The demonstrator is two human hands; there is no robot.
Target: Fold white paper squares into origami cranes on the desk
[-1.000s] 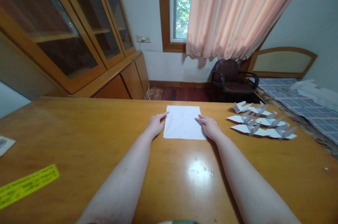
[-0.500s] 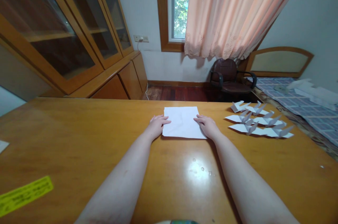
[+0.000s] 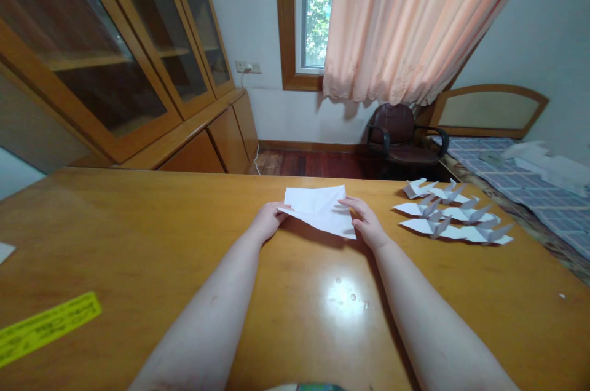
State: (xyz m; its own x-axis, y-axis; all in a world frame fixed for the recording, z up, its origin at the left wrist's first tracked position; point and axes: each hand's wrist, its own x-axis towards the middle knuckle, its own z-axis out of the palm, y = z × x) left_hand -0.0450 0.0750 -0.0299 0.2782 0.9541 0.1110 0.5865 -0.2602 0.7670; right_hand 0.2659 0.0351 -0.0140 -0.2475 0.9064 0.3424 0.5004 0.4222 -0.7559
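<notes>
A white sheet of paper (image 3: pixel 318 206) lies near the far middle of the wooden table (image 3: pixel 138 231), its near left corner lifted and bending over. My left hand (image 3: pixel 267 220) pinches that raised left corner. My right hand (image 3: pixel 366 222) rests on the sheet's right side, fingers curled over its edge and pressing it down. Several folded white paper cranes (image 3: pixel 449 216) lie in rows to the right of my right hand.
A yellow paper strip (image 3: pixel 43 328) lies at the table's near left, and a white scrap (image 3: pixel 5 251) sits at the left edge. Beyond the table stand a glass-door cabinet (image 3: pixel 115 59), a dark armchair (image 3: pixel 405 136) and a bed (image 3: pixel 530 182).
The sheet lay flat a second ago; now my left hand has lifted its near left corner off the table and the paper bends upward. My right hand stayed on the right edge.
</notes>
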